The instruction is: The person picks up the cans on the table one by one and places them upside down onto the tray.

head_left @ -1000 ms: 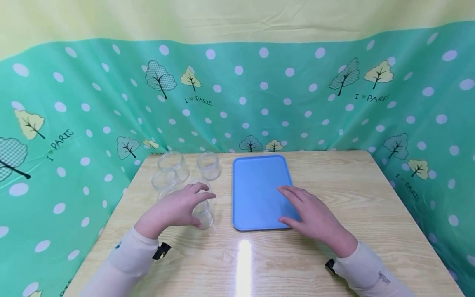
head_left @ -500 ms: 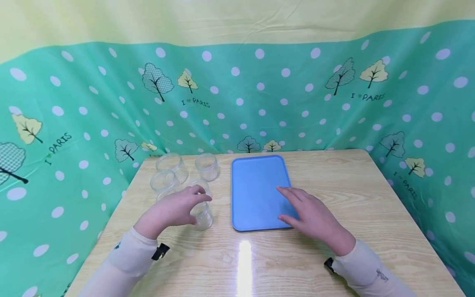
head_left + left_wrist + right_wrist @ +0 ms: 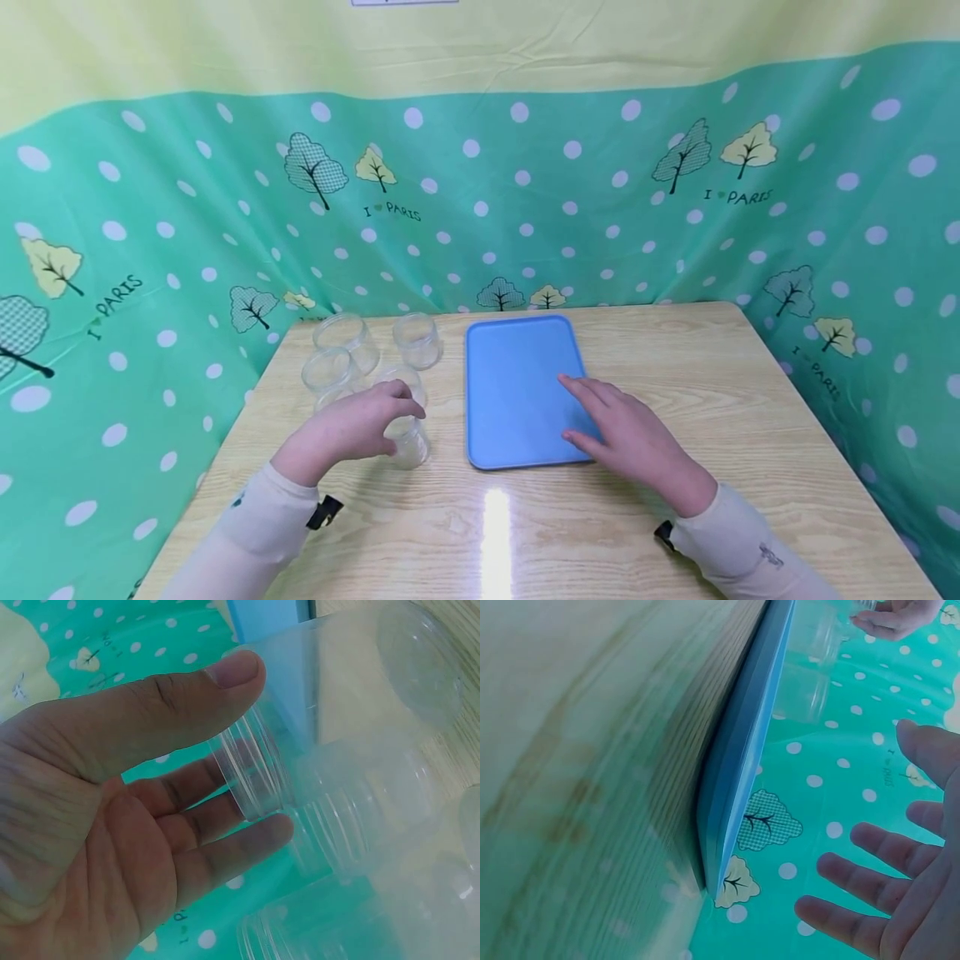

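Note:
My left hand [image 3: 348,429] is at the nearest clear jar [image 3: 412,448], which stands upright on the table. In the left wrist view, the thumb lies along one side of the threaded rim of this clear jar [image 3: 259,769], and the fingers curve round the other side. Several more clear jars stand behind and left of it, including a wide jar [image 3: 352,337] and a small jar [image 3: 417,342]; the hand partly hides some of them. My right hand [image 3: 633,433] hovers over the near right part of a blue tray [image 3: 521,383], fingers spread and holding nothing.
A wooden table [image 3: 675,358] carries the jars and tray. A green dotted curtain [image 3: 525,192] hangs along its back and both sides. A bright light reflection lies on the wood in front of the tray.
The left hand's fingers have drawn in slightly toward the nearest jar's rim. The right hand stays almost still over the tray. The head view has shifted a little.

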`<state>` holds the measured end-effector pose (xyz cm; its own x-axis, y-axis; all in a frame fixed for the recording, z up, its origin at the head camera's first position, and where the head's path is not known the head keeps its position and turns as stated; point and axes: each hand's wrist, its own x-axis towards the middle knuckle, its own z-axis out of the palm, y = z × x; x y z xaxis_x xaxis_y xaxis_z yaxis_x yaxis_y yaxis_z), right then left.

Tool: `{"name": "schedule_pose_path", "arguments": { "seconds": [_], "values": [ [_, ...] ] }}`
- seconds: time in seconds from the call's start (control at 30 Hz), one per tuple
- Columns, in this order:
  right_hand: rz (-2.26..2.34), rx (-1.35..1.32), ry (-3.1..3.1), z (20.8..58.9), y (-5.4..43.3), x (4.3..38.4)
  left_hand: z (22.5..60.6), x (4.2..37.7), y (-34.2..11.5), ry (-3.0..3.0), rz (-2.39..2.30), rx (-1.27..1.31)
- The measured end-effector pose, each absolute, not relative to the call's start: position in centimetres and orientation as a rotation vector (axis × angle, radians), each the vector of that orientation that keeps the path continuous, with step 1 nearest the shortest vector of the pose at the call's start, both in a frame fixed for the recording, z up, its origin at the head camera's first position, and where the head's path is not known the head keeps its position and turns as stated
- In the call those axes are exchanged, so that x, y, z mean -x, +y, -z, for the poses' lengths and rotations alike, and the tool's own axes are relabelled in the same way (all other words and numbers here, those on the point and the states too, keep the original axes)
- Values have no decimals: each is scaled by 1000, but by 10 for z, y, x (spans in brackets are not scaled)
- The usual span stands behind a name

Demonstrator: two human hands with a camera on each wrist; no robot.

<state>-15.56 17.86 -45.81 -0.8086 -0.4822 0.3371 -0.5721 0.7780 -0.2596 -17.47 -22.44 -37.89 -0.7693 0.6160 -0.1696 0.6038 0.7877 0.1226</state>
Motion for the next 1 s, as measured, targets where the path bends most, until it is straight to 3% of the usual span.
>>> {"name": "schedule_pose_path", "arguments": {
  "seconds": [1.0],
  "values": [
    [-508,-822,-2686,457,179,157,382,178,-231,2785,-174,-948]
  ]
}}
